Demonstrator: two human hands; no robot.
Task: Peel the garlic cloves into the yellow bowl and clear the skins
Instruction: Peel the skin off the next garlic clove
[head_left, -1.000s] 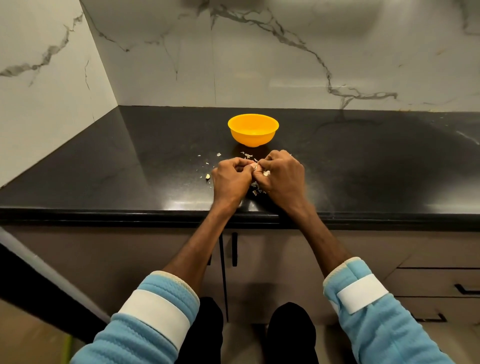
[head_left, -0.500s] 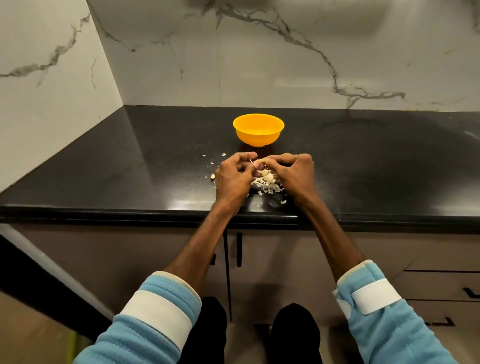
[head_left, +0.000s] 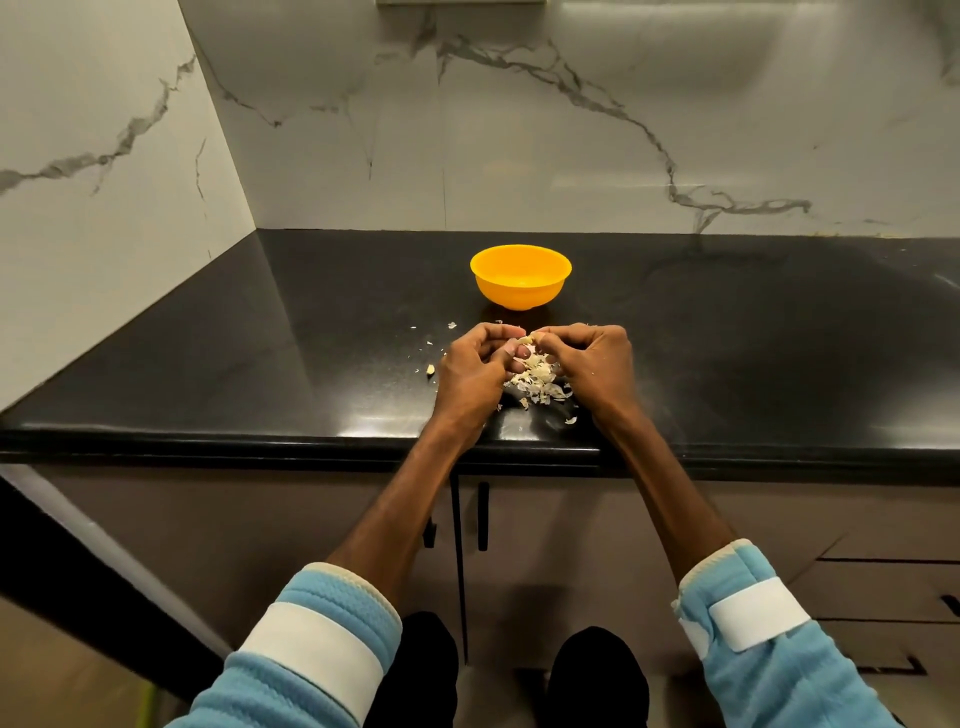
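You're mid-peel, left hand and right hand pinching one garlic clove between curled fingertips above the skins; next, strip it and drop it into the yellow bowl just beyond your fingers.

A glossy black countertop is stretching across the view, its far left corner tucking between a back wall and a left wall, both white with grey veins wandering. Light is glinting along the countertop's near edge. Below, brown cabinet doors with slim black handles are sitting closed; drawers are showing at right, tan floor at lower left.
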